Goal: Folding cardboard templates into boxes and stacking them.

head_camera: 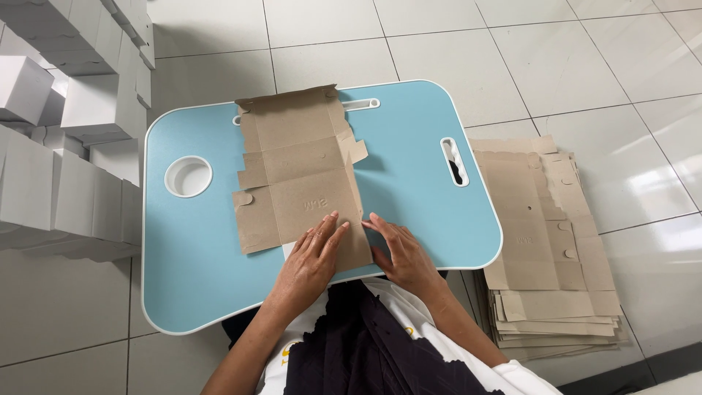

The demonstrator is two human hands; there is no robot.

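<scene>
Pressing flat on the near end of a brown cardboard box blank (301, 183) in the head view, with the left hand (311, 263) palm down, its fingers (330, 232) stretched out, slightly apart and laid on the card, gripping nothing. Resting just beside it, the right hand (404, 256), fingers (380, 225) likewise extended and a little spread, tips touching the blank's near right edge, also clamped on nothing. Stretching away from the fingertips, the unfolded blank lying flat on the light blue bench (431, 219), its far flaps reaching almost to the bench's far rim. Showing just under the card beside the left fingers, a small patch of white, too little to tell what. Sitting beyond and to the left of the left fingers, well apart from them, a round white cup recess (188, 176) sunk in the bench top. Lying beyond and to the right of the right fingers, a white-rimmed handle slot (454, 162) cut through the bench. Stacked on the tiled floor (585, 66) further right of the right fingers, off the bench, a pile of flat cardboard blanks (545, 249). Piled on the floor far left of the left fingers, folded white boxes (66, 124).
</scene>
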